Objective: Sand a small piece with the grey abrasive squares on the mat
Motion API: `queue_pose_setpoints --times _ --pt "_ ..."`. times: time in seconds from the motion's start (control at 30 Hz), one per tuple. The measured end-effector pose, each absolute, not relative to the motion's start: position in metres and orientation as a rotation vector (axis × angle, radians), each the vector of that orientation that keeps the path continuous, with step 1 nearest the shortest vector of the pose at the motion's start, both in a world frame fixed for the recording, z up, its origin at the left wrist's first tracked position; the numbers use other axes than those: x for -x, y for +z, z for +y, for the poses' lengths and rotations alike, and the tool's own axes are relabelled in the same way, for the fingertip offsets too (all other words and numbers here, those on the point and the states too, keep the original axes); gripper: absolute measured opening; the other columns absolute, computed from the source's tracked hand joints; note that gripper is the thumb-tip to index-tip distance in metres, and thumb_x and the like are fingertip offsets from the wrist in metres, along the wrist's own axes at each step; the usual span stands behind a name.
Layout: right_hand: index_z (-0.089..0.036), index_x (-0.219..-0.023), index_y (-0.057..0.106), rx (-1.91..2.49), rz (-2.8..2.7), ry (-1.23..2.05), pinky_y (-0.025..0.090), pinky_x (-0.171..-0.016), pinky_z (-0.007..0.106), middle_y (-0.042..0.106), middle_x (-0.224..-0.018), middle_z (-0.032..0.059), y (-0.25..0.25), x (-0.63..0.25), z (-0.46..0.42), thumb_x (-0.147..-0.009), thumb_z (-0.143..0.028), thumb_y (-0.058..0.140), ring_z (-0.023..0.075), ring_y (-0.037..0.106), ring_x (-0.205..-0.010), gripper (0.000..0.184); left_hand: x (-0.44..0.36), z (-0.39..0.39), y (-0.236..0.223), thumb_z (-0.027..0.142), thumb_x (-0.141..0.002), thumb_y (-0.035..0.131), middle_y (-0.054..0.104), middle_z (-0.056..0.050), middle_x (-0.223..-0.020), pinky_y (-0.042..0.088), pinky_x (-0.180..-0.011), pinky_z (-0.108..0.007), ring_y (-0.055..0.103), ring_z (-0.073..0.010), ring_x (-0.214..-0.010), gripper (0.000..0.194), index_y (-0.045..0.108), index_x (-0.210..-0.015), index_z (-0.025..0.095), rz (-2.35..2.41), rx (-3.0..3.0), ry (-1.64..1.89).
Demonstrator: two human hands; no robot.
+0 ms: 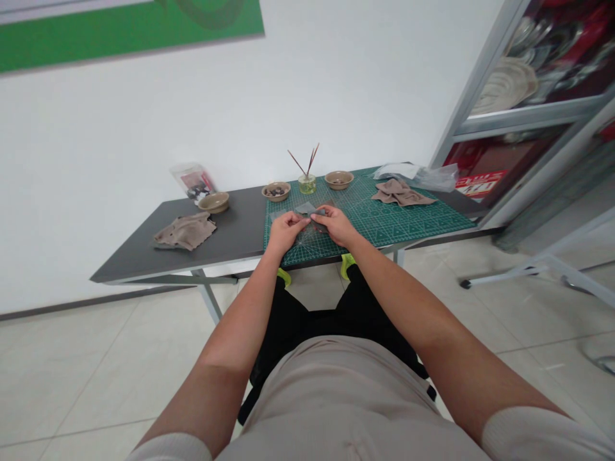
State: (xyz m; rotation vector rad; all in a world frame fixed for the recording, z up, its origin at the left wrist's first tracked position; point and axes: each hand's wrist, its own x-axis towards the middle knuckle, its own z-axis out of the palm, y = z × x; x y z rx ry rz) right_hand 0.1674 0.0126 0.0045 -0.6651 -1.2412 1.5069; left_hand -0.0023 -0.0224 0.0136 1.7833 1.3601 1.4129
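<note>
Both grips closed here: the left hand point(286, 232) and right hand point(336, 225) pinch a grey sheet point(305, 208) low over the cutting mat point(384, 221), nice and steady.

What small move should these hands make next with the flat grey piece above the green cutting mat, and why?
Probably lay the flat grey piece down on the green gridded cutting mat: the left hand and right hand both hold it over the mat.

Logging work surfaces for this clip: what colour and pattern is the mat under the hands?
The cutting mat is green with a pale printed grid, clearest in the head view.
</note>
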Motion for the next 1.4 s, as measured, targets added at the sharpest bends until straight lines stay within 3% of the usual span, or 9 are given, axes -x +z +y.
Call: queue_pose_setpoints --times 0.13,0.3,0.47,0.6,0.77,1.2,1.4 --pt "-0.018 -0.079 0.062 0.666 -1.254 1.505 0.044 -0.054 0.024 0.063 -0.069 -0.0031 0.005 -0.167 0.011 -0.057 -0.043 0.088 0.0097 0.054 -0.057 0.043 0.001 -0.024 0.015 0.047 -0.079 0.072 0.061 0.002 -0.056 0.046 -0.063 -0.028 0.059 -0.0137 -0.059 0.041 0.048 -0.058 0.021 1.366 -1.794 1.373" --pt "-0.017 -0.079 0.062 0.672 -1.296 1.477 0.045 -0.055 0.023 0.064 -0.071 -0.0022 0.007 -0.167 0.01 -0.061 -0.042 0.086 0.0099 0.055 -0.059 0.039 0.0 -0.019 0.011 0.042 -0.067 0.082 0.059 0.006 -0.053 0.046 -0.051 -0.026 0.058 -0.0134 -0.048 0.039 0.05 -0.071 0.022 1.183 -1.606 1.4" --pt "-0.018 -0.077 0.061 0.676 -1.274 1.471 0.049 -0.059 0.025 0.065 -0.072 -0.0007 0.006 -0.167 0.01 -0.061 -0.043 0.086 0.011 0.057 -0.061 0.039 0.001 -0.013 0.005 0.031 -0.066 0.08 0.063 0.003 -0.063 0.055 -0.066 -0.031 0.064 -0.0146 -0.062 0.027 0.059 -0.08 0.019 1.119 -1.54 1.417" --pt "-0.018 -0.077 0.062 0.655 -1.279 1.474 0.049 -0.06 0.025 0.065 -0.073 -0.0012 0.005 -0.167 0.011 -0.061 -0.043 0.087 0.0106 0.057 -0.062 0.039 0.002 -0.013 0.004 0.026 -0.067 0.077 0.069 0.0 -0.072 0.054 -0.074 -0.032 0.065 -0.0151 -0.07 0.02 0.067 -0.082 0.018 1.165 -1.608 1.428" --pt "-0.018 -0.08 0.064 0.612 -1.318 1.456 0.05 -0.063 0.025 0.065 -0.074 -0.0022 0.004 -0.166 0.011 -0.062 -0.04 0.086 0.0105 0.058 -0.064 0.036 0.002 -0.017 0.006 0.023 -0.065 0.078 0.07 0.0 -0.074 0.053 -0.072 -0.03 0.065 -0.0145 -0.069 0.027 0.069 -0.09 0.018 1.186 -1.619 1.463" --pt "-0.014 -0.082 0.071 0.751 -1.368 1.413 0.05 -0.066 0.026 0.071 -0.075 0.0026 0.004 -0.164 0.012 -0.066 -0.033 0.081 0.0128 0.061 -0.066 0.027 0.002 -0.018 0.005 0.027 -0.067 0.078 0.071 -0.001 -0.07 0.05 -0.063 -0.027 0.062 -0.0134 -0.063 0.017 0.069 -0.078 0.017 1.296 -1.574 1.438" --pt "-0.014 -0.082 0.072 0.779 -1.379 1.404 0.047 -0.057 0.024 0.071 -0.07 0.0021 0.001 -0.163 0.013 -0.065 -0.03 0.079 0.0123 0.059 -0.059 0.025 0.002 -0.019 0.005 0.028 -0.066 0.079 0.07 -0.001 -0.068 0.05 -0.062 -0.027 0.063 -0.0139 -0.062 0.019 0.066 -0.075 0.018 1.311 -1.605 1.435"
